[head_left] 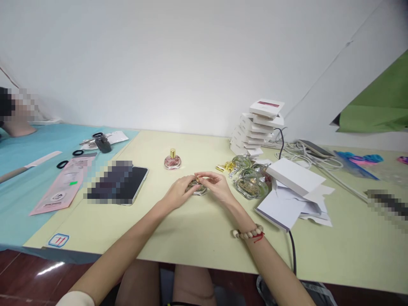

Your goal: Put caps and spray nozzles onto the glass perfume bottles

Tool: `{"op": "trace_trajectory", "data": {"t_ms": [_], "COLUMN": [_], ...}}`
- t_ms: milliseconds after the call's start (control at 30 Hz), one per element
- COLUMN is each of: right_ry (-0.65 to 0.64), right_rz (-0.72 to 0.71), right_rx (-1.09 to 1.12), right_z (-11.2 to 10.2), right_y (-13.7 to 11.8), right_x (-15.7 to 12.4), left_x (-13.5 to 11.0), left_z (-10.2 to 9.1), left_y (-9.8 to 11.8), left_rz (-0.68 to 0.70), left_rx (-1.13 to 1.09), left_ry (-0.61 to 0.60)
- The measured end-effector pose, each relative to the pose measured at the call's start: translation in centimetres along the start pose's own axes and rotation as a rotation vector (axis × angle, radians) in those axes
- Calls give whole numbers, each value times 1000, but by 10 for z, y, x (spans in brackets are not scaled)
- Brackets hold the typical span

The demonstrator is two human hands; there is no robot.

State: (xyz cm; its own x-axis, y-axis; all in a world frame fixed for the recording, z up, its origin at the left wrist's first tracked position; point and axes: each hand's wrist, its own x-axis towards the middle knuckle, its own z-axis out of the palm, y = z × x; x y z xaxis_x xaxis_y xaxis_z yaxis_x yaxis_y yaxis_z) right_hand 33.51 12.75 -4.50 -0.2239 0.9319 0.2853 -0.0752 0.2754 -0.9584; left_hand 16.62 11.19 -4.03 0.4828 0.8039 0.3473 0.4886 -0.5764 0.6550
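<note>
My left hand [179,192] grips a small clear perfume bottle [197,190] resting on the pale yellow table [197,229]. My right hand [217,185] pinches the gold cap on top of that bottle [198,179], fingers closed round it. A beaded bracelet with a red thread sits on my right wrist [247,233]. Behind my hands stands a pink perfume bottle with a gold cap [172,160]. To the right lie several clear bottles [250,176] and loose gold caps [225,166].
A stack of white boxes [259,126] stands at the back, flat white cartons [295,191] and cables [302,155] to the right. A tablet [137,182] lies left, beside a pink packet [62,187] on blue cloth [19,191]. Another person sits far left.
</note>
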Motion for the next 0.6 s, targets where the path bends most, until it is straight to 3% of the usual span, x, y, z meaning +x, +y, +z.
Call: {"op": "trace_trajectory", "data": {"t_ms": [433, 600], "right_ry": [-75, -42], "right_rz": [-3, -19], "right_rx": [-34, -101], "right_z": [-2, -2], "right_y": [-2, 0], "right_x": [0, 0], "left_x": [0, 1], "left_z": [-1, -2], "left_y": [1, -1], "left_rz": [-17, -26], "left_rx": [9, 24], "left_ry": [1, -12]}}
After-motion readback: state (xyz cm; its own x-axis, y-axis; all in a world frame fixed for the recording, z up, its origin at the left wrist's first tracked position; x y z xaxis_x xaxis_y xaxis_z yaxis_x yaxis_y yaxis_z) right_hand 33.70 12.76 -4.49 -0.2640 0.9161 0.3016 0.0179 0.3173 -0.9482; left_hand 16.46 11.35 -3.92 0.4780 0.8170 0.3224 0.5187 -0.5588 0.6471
